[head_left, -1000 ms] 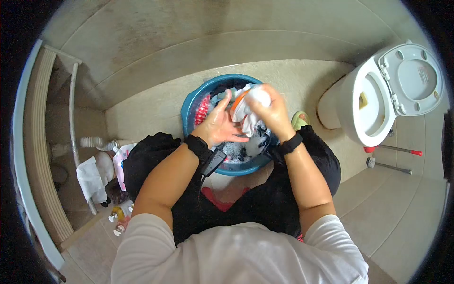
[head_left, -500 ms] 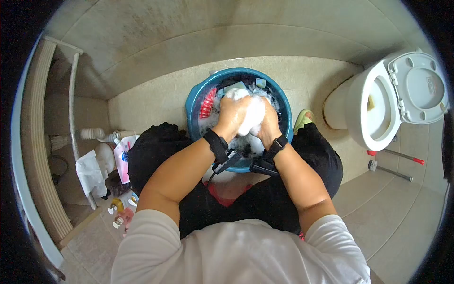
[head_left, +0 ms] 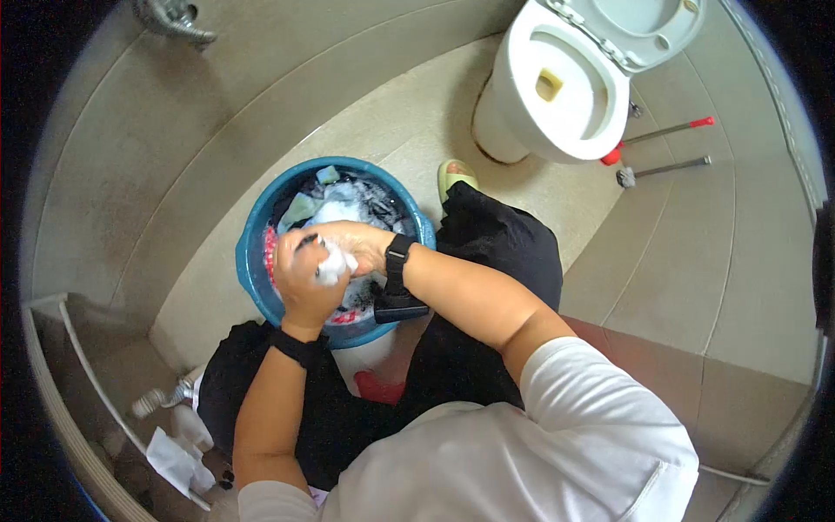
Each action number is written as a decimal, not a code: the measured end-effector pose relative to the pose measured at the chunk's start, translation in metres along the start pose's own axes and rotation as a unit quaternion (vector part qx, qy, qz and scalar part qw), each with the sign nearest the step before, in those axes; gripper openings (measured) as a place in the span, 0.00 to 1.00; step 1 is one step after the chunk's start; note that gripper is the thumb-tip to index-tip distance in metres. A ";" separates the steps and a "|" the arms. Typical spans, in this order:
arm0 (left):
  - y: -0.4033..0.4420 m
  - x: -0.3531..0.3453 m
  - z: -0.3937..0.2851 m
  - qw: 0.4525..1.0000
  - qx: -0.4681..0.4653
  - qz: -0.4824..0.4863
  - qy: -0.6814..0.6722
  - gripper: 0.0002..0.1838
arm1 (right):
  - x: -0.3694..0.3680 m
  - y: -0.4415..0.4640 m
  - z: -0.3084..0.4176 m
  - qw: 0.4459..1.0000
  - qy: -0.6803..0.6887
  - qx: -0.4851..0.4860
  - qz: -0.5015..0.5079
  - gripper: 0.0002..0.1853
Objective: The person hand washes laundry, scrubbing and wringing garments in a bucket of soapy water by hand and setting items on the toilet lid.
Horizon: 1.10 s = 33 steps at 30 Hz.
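While basin (head_left: pixel 247 263) rests on floor (head_left: pixel 409 104), toilet (head_left: pixel 561 109) stands open.

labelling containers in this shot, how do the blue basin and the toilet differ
The basin is blue and round; the toilet is white and more elongated. The basin holds sudsy clothes; no clothes show in the toilet. The toilet has a raised lid; the basin has none. Both stand on the floor, open at the top.

You face a grey-beige tiled wall (head_left: pixel 348 56) | metal tap (head_left: pixel 178 19) at your upper left | pale floor (head_left: pixel 409 122) | white toilet (head_left: pixel 541 122), lid (head_left: pixel 642 22) open, ahead to your right | two rods (head_left: pixel 663 133) near it
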<state>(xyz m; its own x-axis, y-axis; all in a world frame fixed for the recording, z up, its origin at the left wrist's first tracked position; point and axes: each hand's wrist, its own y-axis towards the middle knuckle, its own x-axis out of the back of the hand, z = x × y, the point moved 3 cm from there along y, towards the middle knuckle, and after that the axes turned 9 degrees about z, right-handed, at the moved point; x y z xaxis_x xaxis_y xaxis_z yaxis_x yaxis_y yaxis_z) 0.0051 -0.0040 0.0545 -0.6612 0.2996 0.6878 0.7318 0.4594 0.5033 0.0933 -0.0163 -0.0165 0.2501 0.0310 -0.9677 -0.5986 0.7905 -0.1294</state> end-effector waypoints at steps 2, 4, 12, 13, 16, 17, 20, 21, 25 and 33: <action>-0.007 0.000 -0.007 0.999 -0.032 0.003 -0.002 0.15 | -0.005 -0.017 0.004 0.829 -0.517 0.210 0.034 0.07; -0.019 -0.005 -0.011 0.998 -0.063 0.008 -0.012 0.16 | -0.004 -0.015 0.005 0.690 -0.700 0.164 0.079 0.24; -0.065 -0.018 -0.034 0.981 -0.163 0.102 0.020 0.11 | 0.050 0.010 -0.051 0.628 -0.778 -0.004 0.011 0.08; -0.071 -0.021 -0.030 0.975 -0.173 0.140 0.012 0.11 | 0.049 0.006 -0.052 0.629 -0.777 0.003 -0.001 0.08; -0.086 -0.030 -0.023 0.974 -0.178 0.137 0.018 0.11 | 0.049 0.007 -0.061 0.532 -0.846 -0.015 0.030 0.06; -0.085 -0.030 -0.024 0.971 -0.170 0.165 0.018 0.10 | 0.055 0.012 -0.064 0.517 -0.854 -0.048 0.045 0.07; -0.091 -0.037 -0.023 0.964 -0.175 0.200 -0.009 0.11 | 0.066 0.024 -0.069 0.486 -0.865 -0.105 0.058 0.08; -0.095 -0.039 -0.021 0.963 -0.182 0.200 -0.003 0.11 | 0.071 0.025 -0.071 0.481 -0.868 -0.111 0.046 0.08; -0.096 -0.040 -0.009 0.963 -0.155 0.220 0.020 0.13 | 0.091 0.045 -0.061 0.516 -0.849 -0.105 -0.033 0.09; -0.060 0.009 0.081 0.920 0.283 0.086 -0.256 0.25 | -0.036 -0.017 0.001 0.843 -0.501 -0.011 -0.194 0.32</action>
<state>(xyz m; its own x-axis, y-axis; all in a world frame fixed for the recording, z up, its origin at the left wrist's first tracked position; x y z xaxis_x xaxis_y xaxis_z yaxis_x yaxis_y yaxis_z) -0.0582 0.0388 -0.0119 -0.6412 0.6967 0.3216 0.7252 0.6872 -0.0428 0.0957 -0.0302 0.0210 0.9413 0.2829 -0.1844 -0.3352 0.8486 -0.4093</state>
